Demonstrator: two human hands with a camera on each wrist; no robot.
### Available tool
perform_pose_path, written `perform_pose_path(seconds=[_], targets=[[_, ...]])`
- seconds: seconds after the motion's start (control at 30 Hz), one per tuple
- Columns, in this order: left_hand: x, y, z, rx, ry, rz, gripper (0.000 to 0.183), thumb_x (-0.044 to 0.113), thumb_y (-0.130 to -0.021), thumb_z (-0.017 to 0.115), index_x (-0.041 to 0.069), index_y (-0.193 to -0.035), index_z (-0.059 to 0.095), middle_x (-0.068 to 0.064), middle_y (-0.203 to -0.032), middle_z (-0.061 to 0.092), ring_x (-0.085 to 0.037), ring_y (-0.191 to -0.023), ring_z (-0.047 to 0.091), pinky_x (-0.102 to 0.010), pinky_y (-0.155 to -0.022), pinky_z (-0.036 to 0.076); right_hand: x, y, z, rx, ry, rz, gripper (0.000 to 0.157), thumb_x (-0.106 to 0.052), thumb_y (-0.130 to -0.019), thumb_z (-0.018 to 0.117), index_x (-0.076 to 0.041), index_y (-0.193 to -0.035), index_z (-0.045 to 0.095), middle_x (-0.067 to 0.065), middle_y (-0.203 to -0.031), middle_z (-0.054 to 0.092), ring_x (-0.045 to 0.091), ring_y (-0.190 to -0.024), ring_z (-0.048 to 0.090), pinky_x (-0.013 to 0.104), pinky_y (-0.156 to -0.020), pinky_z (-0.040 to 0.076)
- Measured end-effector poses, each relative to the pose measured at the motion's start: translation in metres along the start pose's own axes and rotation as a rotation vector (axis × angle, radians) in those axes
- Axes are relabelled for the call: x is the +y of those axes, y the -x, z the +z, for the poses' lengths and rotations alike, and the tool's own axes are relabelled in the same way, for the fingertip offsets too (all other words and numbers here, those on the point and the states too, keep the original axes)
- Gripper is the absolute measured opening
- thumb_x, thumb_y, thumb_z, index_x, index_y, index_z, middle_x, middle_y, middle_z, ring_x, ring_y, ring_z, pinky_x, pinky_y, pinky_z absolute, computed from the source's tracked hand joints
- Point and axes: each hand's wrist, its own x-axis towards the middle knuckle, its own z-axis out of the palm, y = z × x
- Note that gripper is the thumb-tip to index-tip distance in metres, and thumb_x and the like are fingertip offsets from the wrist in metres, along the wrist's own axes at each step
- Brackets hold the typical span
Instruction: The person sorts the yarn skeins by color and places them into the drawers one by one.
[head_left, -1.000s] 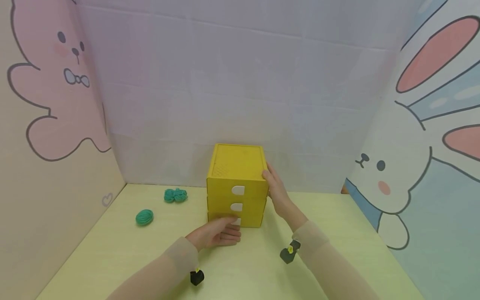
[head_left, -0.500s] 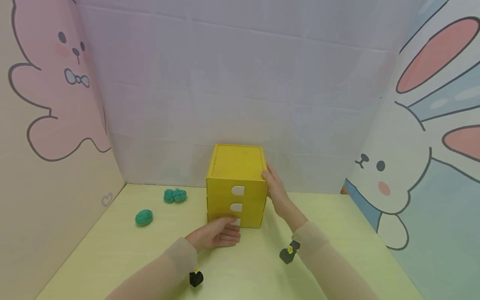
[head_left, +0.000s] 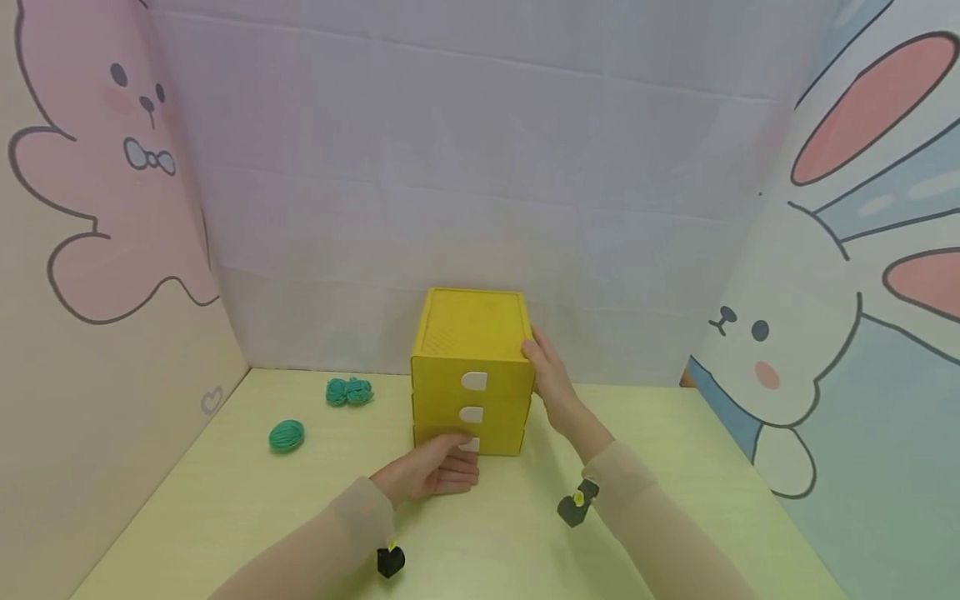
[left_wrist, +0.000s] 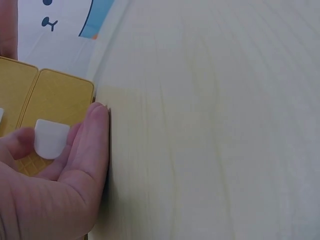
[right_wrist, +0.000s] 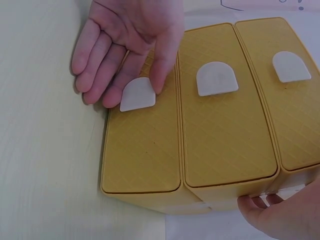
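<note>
A small yellow drawer cabinet [head_left: 476, 325] with three stacked drawers stands against the back wall, its fronts flush. Each front bears a white tab handle. My left hand [head_left: 429, 468] is at the bottom drawer, its thumb and index finger pinching the lowest handle [right_wrist: 138, 94]; the other fingers extend below, close to the tabletop. On the cabinet's right side rests my right hand [head_left: 557, 385], thumb at the top front edge and fingers stretched along the side wall. The right fingertips are partly hidden behind the cabinet.
Left of the cabinet, a green yarn bundle [head_left: 348, 391] tied at its middle lies near the back wall. Closer to the left wall is an oval green yarn ball [head_left: 287, 436]. Walls with cartoon animals border the pale yellow table [head_left: 675, 467] on both sides.
</note>
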Motion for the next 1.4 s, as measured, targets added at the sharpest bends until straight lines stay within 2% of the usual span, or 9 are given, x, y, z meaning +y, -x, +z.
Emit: perform_pose_path(seconds=[0.37,0.6,0.77,1.07,1.4], targets=[[-0.007,0.016,0.001,-0.044,-0.024,-0.016,0.060,0.041,-0.109,0.058,-0.014,-0.133,0.063,-0.024,-0.120,0.074,-0.035,-0.111,0.075,-0.046,-0.097,0.062,0.002,-0.001,-0.001,-0.001,0.013,-0.001,0.067,-0.049,-0.113,0.041,-0.025,-0.172,0.019,0.009,-0.174,0.027,0.036,-0.156,0.033,0.066,-0.124,0.030],[-0.013,0.023,0.001,-0.041,-0.030,-0.039,0.061,0.042,-0.109,0.058,-0.013,-0.133,0.063,-0.023,-0.119,0.075,-0.035,-0.110,0.075,-0.045,-0.096,0.062,0.003,0.000,0.000,-0.003,0.005,0.012,0.067,-0.049,-0.113,0.042,-0.025,-0.172,0.021,0.006,-0.174,0.027,0.034,-0.156,0.034,0.064,-0.125,0.030],[-0.016,0.028,0.004,-0.064,-0.028,-0.052,0.061,0.044,-0.108,0.059,-0.012,-0.132,0.065,-0.022,-0.117,0.076,-0.033,-0.108,0.076,-0.045,-0.095,0.063,0.001,0.001,-0.001,-0.002,0.007,-0.001,0.066,-0.048,-0.114,0.041,-0.024,-0.172,0.021,0.008,-0.174,0.028,0.035,-0.156,0.034,0.065,-0.124,0.030],[-0.018,0.044,0.007,-0.089,-0.048,-0.085,0.061,0.045,-0.108,0.060,-0.010,-0.133,0.066,-0.019,-0.116,0.077,-0.032,-0.107,0.076,-0.043,-0.094,0.063,0.004,-0.002,-0.001,-0.012,-0.001,0.005,0.069,-0.050,-0.113,0.042,-0.025,-0.172,0.018,0.004,-0.177,0.020,0.033,-0.159,0.028,0.064,-0.126,0.028],[-0.021,0.053,0.010,-0.096,-0.053,-0.110,0.061,0.046,-0.108,0.060,-0.009,-0.133,0.067,-0.017,-0.114,0.078,-0.029,-0.105,0.077,-0.042,-0.094,0.063,0.006,-0.003,-0.002,-0.015,0.004,0.000,0.068,-0.052,-0.113,0.042,-0.027,-0.172,0.019,0.004,-0.176,0.022,0.034,-0.158,0.030,0.065,-0.125,0.028]])
